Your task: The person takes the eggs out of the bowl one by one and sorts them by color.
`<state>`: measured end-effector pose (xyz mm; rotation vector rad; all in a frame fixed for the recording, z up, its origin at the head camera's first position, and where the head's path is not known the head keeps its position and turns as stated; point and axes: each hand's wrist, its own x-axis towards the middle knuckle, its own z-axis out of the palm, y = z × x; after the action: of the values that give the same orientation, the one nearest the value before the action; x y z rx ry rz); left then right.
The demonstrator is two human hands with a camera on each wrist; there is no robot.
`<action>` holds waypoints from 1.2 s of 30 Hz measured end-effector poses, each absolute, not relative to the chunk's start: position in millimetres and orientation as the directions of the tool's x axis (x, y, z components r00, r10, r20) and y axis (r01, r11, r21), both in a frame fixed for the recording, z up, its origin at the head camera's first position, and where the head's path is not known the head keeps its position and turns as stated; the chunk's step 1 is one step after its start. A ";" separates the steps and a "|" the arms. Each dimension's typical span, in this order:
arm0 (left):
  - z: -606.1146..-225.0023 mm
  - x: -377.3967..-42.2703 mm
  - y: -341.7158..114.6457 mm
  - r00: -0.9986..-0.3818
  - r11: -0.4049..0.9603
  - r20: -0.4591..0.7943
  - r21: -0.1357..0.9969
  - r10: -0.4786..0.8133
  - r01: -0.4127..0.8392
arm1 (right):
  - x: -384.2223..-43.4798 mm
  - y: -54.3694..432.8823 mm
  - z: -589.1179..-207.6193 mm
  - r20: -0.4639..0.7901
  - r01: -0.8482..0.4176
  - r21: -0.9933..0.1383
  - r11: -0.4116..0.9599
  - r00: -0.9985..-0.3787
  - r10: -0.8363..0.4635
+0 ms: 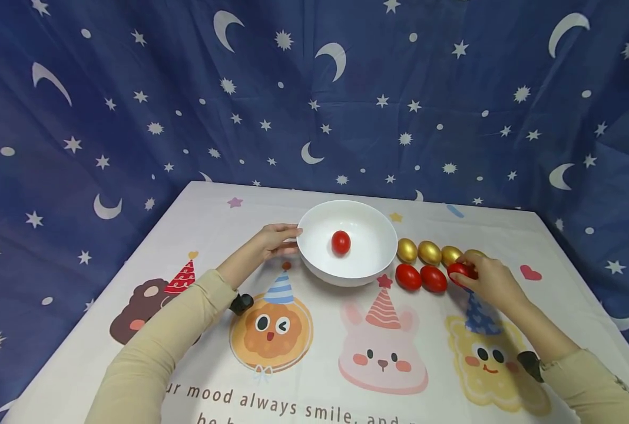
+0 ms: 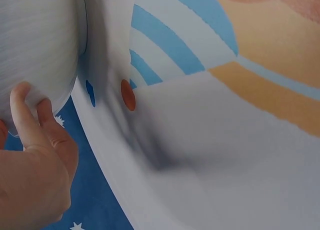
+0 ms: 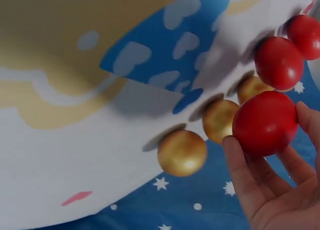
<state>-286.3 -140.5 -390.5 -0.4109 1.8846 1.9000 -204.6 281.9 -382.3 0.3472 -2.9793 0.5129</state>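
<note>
A white bowl (image 1: 318, 265) stands near the middle of the table, with a red egg (image 1: 341, 242) lying inside it. My left hand (image 1: 275, 240) holds the bowl at its left side, a fingertip at the rim; in the left wrist view the fingers (image 2: 22, 107) rest against its outer wall. On the right, my right hand (image 1: 490, 281) pinches another red egg (image 3: 265, 122) between thumb and fingers. Two more red eggs (image 1: 408, 277) (image 1: 433, 279) lie to the left of that hand. Behind them several gold eggs (image 1: 429, 252) form a row, partly covered by the right hand.
A white tablecloth (image 1: 229, 235) printed with cartoon figures, party hats and lettering covers the table. Behind the table's back edge hangs a dark blue curtain (image 1: 272, 70) with moons and stars. The gold row begins right beside the bowl's right side.
</note>
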 end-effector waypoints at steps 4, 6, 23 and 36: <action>-386.5 -283.9 -136.8 -0.852 0.023 -0.517 0.856 0.080 -0.517 | -207.8 287.2 -387.5 0.106 -0.221 -0.327 0.919 -0.975 -0.197; -383.9 -281.7 -135.8 -0.849 0.021 -0.522 0.853 0.084 -0.522 | -207.7 288.8 -389.8 0.097 -0.216 -0.330 0.919 -0.976 -0.194; -387.4 -283.3 -138.4 -0.852 0.026 -0.515 0.857 0.090 -0.515 | -209.5 289.1 -399.3 -0.004 -0.162 -0.372 0.914 -0.984 -0.176; -383.6 -284.0 -137.7 -0.850 0.030 -0.520 0.854 0.087 -0.520 | -213.6 285.9 -394.6 -0.027 -0.135 -0.362 0.923 -0.988 -0.155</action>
<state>-284.0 -137.7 -383.6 -0.4382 1.8818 1.8723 -213.6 285.9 -394.6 0.2368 -3.1342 0.5833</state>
